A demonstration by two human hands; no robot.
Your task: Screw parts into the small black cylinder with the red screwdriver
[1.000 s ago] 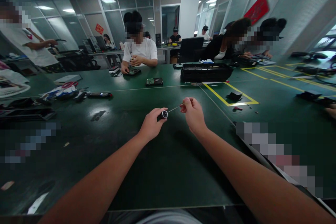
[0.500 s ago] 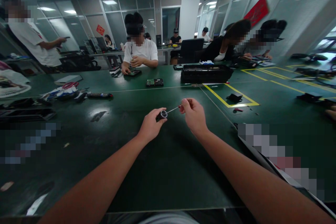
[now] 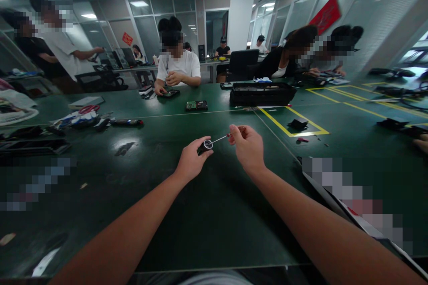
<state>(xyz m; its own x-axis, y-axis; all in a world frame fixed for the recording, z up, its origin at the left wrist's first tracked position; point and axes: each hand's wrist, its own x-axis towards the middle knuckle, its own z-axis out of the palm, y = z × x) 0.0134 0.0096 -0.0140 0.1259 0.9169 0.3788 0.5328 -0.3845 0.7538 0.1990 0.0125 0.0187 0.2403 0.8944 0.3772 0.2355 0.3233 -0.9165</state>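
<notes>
My left hand (image 3: 193, 159) is closed round a small black cylindrical part (image 3: 207, 144) with a pale ring at its end, which faces right. In my right hand (image 3: 248, 146) is a screwdriver (image 3: 220, 138) with a thin metal shaft and a reddish collar; the fingers hide most of its handle. The shaft slants down to the left, and its tip meets the ringed end of the black part. Whether the tip sits inside it I cannot tell. Both hands are raised over the green table (image 3: 214, 213).
Beyond my hands lie a hard drive (image 3: 196, 105) and a long black housing (image 3: 262, 94). A small black bracket (image 3: 298, 124) sits in a yellow-taped square. At left are a black pen-like tool (image 3: 127, 122) and a pile of gloves (image 3: 78, 118). A co-worker (image 3: 179, 64) sits opposite.
The black part in my left hand has tilted slightly against the screwdriver tip; my hands hold nearly the same place. At far left, the standing person has shifted right and another person shows behind.
</notes>
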